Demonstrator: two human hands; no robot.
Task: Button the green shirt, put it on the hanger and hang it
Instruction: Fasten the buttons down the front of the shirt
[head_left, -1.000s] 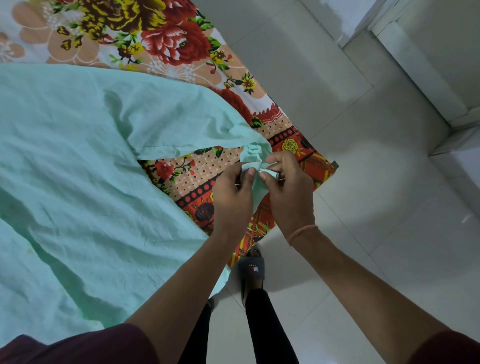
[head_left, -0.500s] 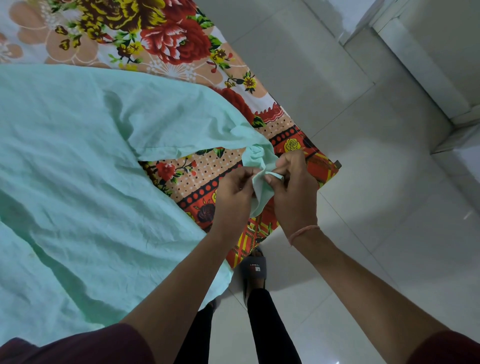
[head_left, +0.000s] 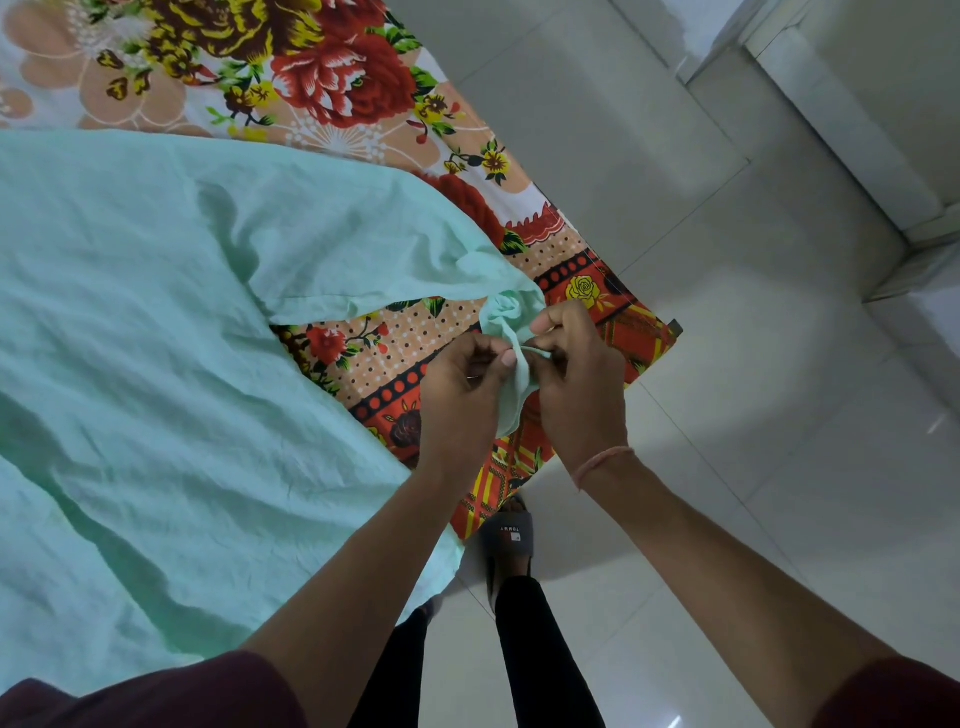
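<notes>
The pale green shirt (head_left: 156, 364) lies spread over the left half of the view on a bed. One sleeve runs right to a bunched cuff (head_left: 511, 322) near the bed's corner. My left hand (head_left: 460, 400) pinches the cuff's left edge. My right hand (head_left: 579, 384), with a thin band at the wrist, pinches the cuff's right edge, and the fingertips of both hands meet over the cloth. Any button is hidden by my fingers. No hanger is in view.
A flowered red, orange and white bedsheet (head_left: 332, 88) covers the bed, its corner hanging by my hands. White tiled floor (head_left: 753, 415) fills the right side, with a white step or ledge (head_left: 857, 130) at top right. My sandalled foot (head_left: 509, 540) stands below the bed's corner.
Both hands stay on the cuff and have shifted slightly, with small finger movements on the cloth. The shirt body has not moved.
</notes>
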